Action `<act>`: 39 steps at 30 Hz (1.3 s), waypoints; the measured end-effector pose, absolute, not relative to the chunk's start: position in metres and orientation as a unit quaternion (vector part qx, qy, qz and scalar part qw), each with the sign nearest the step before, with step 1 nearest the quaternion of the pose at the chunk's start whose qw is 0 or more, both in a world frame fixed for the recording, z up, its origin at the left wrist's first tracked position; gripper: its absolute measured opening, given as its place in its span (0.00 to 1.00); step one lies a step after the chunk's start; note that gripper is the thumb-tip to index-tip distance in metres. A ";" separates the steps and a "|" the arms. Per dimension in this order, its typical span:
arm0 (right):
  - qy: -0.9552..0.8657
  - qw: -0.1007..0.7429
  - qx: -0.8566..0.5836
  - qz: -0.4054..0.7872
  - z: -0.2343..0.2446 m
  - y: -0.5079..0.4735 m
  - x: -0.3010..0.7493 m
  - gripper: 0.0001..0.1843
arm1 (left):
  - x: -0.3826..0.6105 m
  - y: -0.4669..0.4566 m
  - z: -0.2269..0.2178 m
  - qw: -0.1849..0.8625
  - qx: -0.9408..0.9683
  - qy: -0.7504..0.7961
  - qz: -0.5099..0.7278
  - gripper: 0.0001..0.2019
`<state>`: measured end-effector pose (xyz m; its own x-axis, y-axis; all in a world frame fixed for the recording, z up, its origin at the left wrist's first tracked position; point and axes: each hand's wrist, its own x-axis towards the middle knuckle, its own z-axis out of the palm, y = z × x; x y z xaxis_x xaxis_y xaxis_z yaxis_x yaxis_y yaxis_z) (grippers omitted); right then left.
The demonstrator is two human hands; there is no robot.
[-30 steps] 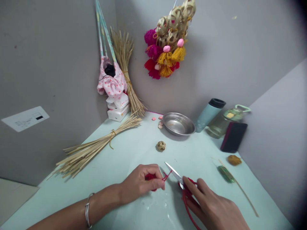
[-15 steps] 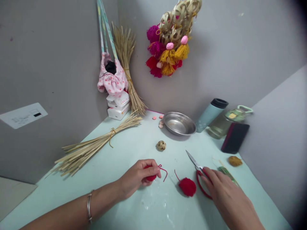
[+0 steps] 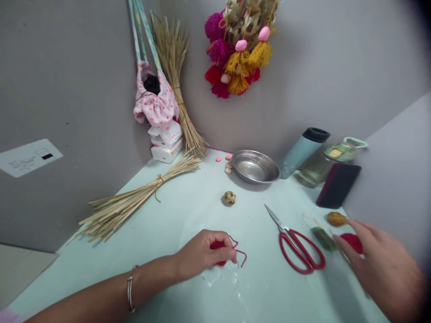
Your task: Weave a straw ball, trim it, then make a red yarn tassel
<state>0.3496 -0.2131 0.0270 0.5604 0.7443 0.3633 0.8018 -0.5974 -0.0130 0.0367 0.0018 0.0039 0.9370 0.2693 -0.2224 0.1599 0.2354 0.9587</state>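
My left hand [image 3: 210, 251] is closed around a small bundle of red yarn [image 3: 219, 252]; loose strands of it stick out past the fingertips. At the right edge of the table, my right hand [image 3: 380, 255] has a red yarn ball [image 3: 352, 242] between thumb and fingers, with the fingers partly curled. Between the hands lie red-handled scissors [image 3: 299, 249], blades slightly apart and pointing away from me. Beside my right fingertips are a mustard yarn ball [image 3: 336, 219] and a green bundle [image 3: 323, 238]. A small woven ball [image 3: 229, 198] rests farther back.
A metal bowl [image 3: 256, 178] stands at the back near several pink beads [image 3: 218, 159]. Behind the right hand are a blue tumbler [image 3: 303, 152], a green bottle [image 3: 313, 172] and a phone [image 3: 339, 186]. Straw strips [image 3: 134, 197] lie at left; tasselled woven balls [image 3: 240, 49] hang on the wall.
My right hand has let go of the scissors and moved right with the red yarn ball. The scissors now lie uncovered. My left hand keeps its hold on the red yarn.
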 end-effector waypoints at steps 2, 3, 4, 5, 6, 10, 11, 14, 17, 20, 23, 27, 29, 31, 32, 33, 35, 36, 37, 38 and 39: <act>-0.437 0.219 -0.870 -0.057 0.032 -0.199 0.313 0.21 | 0.037 -0.001 0.002 0.769 0.614 0.173 0.034 0.18; -0.436 0.296 -0.850 0.016 0.034 -0.189 0.289 0.20 | 0.037 -0.002 0.002 0.769 0.614 0.175 0.032 0.18; -0.446 0.328 -0.818 0.158 0.035 -0.179 0.263 0.19 | 0.037 -0.004 0.001 0.769 0.614 0.176 0.029 0.18; -0.454 0.344 -0.774 0.277 0.034 -0.169 0.237 0.18 | 0.037 -0.005 0.000 0.768 0.615 0.176 0.027 0.18; -0.445 0.360 -0.736 0.361 0.033 -0.160 0.214 0.18 | 0.037 -0.005 -0.001 0.768 0.616 0.174 0.025 0.17; -0.381 0.457 -0.657 0.463 0.020 -0.142 0.171 0.14 | 0.037 -0.003 -0.005 0.771 0.614 0.170 0.022 0.17; -0.373 0.465 -0.664 0.452 0.017 -0.142 0.172 0.14 | 0.037 -0.002 -0.007 0.770 0.613 0.177 0.022 0.17; -0.370 0.460 -0.713 0.378 0.017 -0.149 0.181 0.13 | 0.038 0.001 -0.011 0.770 0.607 0.193 0.030 0.18; -0.384 0.442 -0.734 0.345 0.027 -0.154 0.185 0.11 | 0.038 0.003 -0.013 0.773 0.605 0.189 0.025 0.19; -0.456 0.414 -0.701 0.358 0.038 -0.153 0.181 0.05 | 0.037 0.002 -0.012 0.769 0.619 0.153 -0.033 0.16; -0.531 0.382 -0.648 0.390 0.042 -0.150 0.178 0.11 | 0.034 0.001 -0.006 0.768 0.623 0.082 -0.127 0.11; -0.551 0.366 -0.629 0.408 0.040 -0.149 0.178 0.14 | 0.031 0.004 0.002 0.769 0.589 -0.017 -0.246 0.09; -0.552 0.372 -0.627 0.405 0.037 -0.150 0.177 0.13 | 0.031 0.007 0.004 0.783 0.564 -0.024 -0.263 0.10; -0.553 0.380 -0.631 0.389 0.035 -0.152 0.177 0.12 | 0.031 0.010 0.006 0.805 0.540 -0.003 -0.245 0.12; -0.552 0.387 -0.636 0.376 0.034 -0.153 0.177 0.10 | 0.031 0.011 0.007 0.816 0.531 0.008 -0.228 0.13; -0.547 0.394 -0.643 0.363 0.033 -0.154 0.177 0.08 | 0.031 0.011 0.007 0.826 0.523 0.018 -0.208 0.13; -0.532 0.403 -0.659 0.346 0.031 -0.154 0.177 0.05 | 0.032 0.010 0.006 0.841 0.512 0.040 -0.168 0.13; -0.523 0.406 -0.665 0.346 0.030 -0.154 0.177 0.05 | 0.033 0.010 0.004 0.845 0.510 0.051 -0.152 0.13; -0.513 0.408 -0.668 0.352 0.028 -0.153 0.177 0.06 | 0.033 0.008 0.003 0.846 0.511 0.063 -0.138 0.13; -0.499 0.408 -0.672 0.366 0.027 -0.152 0.178 0.09 | 0.034 0.007 0.001 0.846 0.512 0.076 -0.125 0.13; -0.477 0.411 -0.672 0.390 0.025 -0.151 0.179 0.11 | 0.035 0.006 -0.001 0.846 0.514 0.088 -0.111 0.13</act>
